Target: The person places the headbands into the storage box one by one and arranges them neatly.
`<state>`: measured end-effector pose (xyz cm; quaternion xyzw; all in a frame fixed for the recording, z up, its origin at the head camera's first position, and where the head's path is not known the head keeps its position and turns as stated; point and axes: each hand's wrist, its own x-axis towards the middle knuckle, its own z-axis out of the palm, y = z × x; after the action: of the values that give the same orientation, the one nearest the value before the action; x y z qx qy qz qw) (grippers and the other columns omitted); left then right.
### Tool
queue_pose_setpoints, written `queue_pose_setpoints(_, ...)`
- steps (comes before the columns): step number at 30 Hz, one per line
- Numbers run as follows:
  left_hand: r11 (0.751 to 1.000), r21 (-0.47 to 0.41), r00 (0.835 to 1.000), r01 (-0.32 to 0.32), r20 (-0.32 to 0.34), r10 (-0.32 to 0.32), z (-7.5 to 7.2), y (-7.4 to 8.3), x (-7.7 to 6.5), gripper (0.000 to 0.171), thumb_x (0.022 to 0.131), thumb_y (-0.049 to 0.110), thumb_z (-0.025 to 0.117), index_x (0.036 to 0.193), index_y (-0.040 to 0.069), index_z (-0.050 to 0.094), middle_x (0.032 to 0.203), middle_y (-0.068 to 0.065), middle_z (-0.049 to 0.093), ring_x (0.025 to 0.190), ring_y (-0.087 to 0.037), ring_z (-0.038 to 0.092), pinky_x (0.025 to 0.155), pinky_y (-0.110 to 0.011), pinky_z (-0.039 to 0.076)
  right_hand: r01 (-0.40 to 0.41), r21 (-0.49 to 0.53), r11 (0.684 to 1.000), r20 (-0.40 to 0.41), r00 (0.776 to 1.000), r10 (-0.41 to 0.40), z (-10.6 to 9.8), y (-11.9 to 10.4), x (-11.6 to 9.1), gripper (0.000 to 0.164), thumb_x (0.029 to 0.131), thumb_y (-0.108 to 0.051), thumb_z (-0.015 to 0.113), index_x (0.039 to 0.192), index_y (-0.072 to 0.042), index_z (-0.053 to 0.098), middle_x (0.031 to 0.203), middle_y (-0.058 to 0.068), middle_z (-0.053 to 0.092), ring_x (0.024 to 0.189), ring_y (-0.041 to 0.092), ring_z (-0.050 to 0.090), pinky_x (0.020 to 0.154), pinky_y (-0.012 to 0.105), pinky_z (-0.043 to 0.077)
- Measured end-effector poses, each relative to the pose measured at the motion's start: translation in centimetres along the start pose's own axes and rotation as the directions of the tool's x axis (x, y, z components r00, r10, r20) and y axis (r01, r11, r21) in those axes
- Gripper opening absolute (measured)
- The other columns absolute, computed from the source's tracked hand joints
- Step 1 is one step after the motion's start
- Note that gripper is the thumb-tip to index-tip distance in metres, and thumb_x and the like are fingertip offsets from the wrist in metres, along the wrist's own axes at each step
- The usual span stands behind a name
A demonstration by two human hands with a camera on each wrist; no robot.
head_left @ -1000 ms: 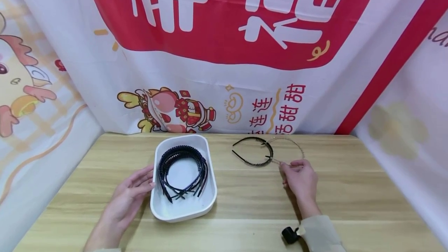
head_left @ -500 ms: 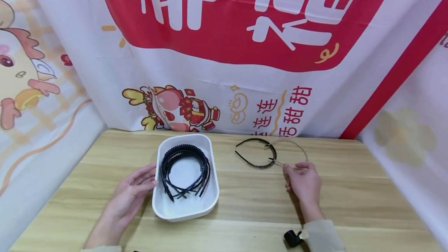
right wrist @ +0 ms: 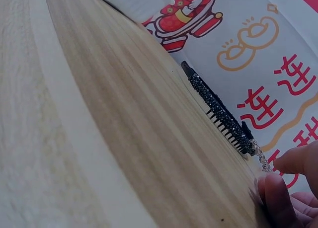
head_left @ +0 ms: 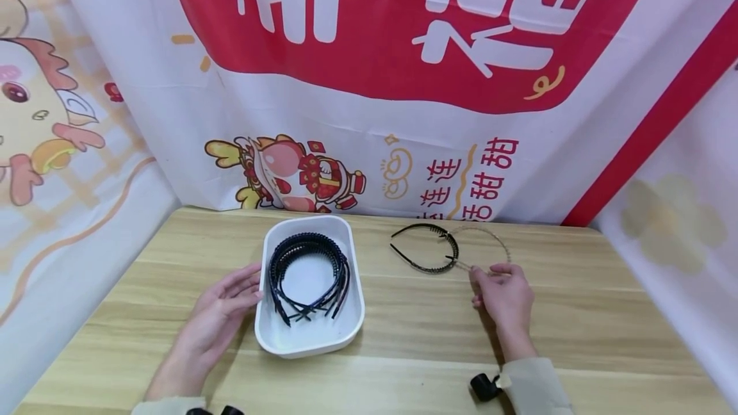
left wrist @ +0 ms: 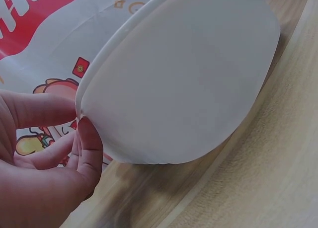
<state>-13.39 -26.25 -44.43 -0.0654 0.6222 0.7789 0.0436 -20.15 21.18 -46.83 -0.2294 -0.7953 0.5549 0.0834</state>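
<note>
In the head view, my left hand (head_left: 213,319) rests its fingertips against the left side of a white plastic tray (head_left: 262,332). The left wrist view has those fingertips right at the tray's rim (left wrist: 92,71). Several black toothed headbands (head_left: 300,242) lie nested inside the tray. To the right, my right hand (head_left: 504,300) pinches a thin, light gold headband (head_left: 490,234) between thumb and fingers. This gold band overlaps a black toothed headband (head_left: 426,269) that lies on the table with its ends pointing left. Close up in the right wrist view, the black headband (right wrist: 218,109) looks glittery.
A light wooden table (head_left: 403,338) carries everything. White fabric (head_left: 369,95) with red print hangs along its back edge, and more printed cloth (head_left: 69,223) hangs at the left side. A small black device (head_left: 484,387) is at the right sleeve.
The head view has shifted slightly, so the whole scene sits a little farther right in it. Both hands, the tray and the headbands keep their places.
</note>
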Motion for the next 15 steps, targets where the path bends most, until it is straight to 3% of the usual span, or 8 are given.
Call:
queue_pose_setpoints(6,1.0,-0.003,1.0,-0.002,-0.003,0.002,0.11,-0.07,0.0,0.049,0.097,-0.01,0.064,0.131,0.026,0.067,0.116,0.01,0.072,0.11,-0.006,0.067,0.1,-0.02,0.057,-0.029,0.026,0.999,-0.024,0.999,0.03,-0.16,0.0,0.23,0.054,0.095,-0.029,0.08,0.134,-0.002,0.055,0.105,0.016,0.079,0.053,0.015,0.071,0.056,0.033,0.065)
queue_pose_setpoints(15,1.0,0.008,1.0,0.011,-0.005,-0.011,0.2,0.05,0.0,0.049,0.098,-0.008,0.064,0.133,0.026,0.065,0.116,0.011,0.072,0.111,-0.005,0.066,0.101,-0.02,0.056,-0.084,0.092,0.992,-0.072,0.993,0.091,-0.11,-0.3,0.69,0.046,0.094,-0.02,0.077,0.128,0.0,0.053,0.089,0.007,0.077,0.051,0.014,0.071,0.056,0.034,0.065)
